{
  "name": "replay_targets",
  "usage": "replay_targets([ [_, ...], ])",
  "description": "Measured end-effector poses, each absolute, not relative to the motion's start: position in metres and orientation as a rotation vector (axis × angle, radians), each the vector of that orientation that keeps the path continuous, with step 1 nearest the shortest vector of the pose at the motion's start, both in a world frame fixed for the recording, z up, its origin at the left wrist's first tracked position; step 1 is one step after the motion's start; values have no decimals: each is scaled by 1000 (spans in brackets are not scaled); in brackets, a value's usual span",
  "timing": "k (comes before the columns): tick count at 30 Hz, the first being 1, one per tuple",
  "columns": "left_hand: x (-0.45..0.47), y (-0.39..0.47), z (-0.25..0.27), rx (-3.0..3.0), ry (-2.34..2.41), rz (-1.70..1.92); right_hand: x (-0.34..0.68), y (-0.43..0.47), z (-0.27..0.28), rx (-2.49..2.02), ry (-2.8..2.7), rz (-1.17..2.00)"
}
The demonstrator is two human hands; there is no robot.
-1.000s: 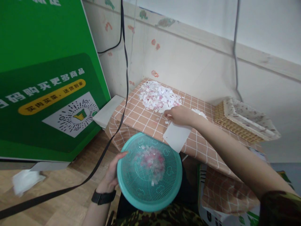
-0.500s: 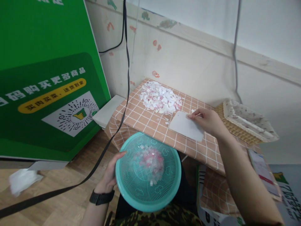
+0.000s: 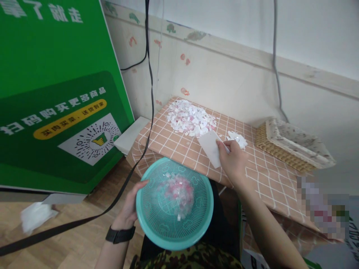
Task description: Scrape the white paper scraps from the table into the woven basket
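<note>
Your left hand (image 3: 131, 205) grips the round turquoise plastic colander (image 3: 202, 224) by its rim, and your right hand (image 3: 233, 158) pinches a flat white card (image 3: 209, 148) just beside the heap of white-and-pink scraps (image 3: 189, 117) on the brown checked tablecloth (image 3: 181, 149)!

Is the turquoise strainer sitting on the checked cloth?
No, the left hand holds the strainer in front of the cloth, not on it.

Left hand (image 3: 130, 205) grips the rim of a teal colander (image 3: 175, 244) containing pink and white pieces (image 3: 179, 192); right hand (image 3: 234, 158) pinches a white card (image 3: 209, 149) over the checked desk (image 3: 266, 179); a small scrap pile (image 3: 237, 139) lies between a large scrap pile (image 3: 189, 117) and a wicker basket (image 3: 280, 152).
</note>
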State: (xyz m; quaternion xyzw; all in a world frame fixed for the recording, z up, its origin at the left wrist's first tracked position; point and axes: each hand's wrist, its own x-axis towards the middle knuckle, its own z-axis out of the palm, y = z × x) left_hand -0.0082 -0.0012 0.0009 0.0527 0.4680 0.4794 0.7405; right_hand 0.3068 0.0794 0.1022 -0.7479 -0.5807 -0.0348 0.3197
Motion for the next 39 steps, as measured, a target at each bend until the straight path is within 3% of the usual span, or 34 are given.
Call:
replay_targets([
  [10, -16, 0, 6, 38, 1034, 1039, 287, 98, 105, -2046, -1708, -207],
  [22, -20, 0, -6, 78, 1023, 1011, 279, 99, 107, -1842, -1705, -388],
  [39, -20, 0, -5, 84, 990, 1023, 275, 110, 109, -1755, -1757, -311],
])
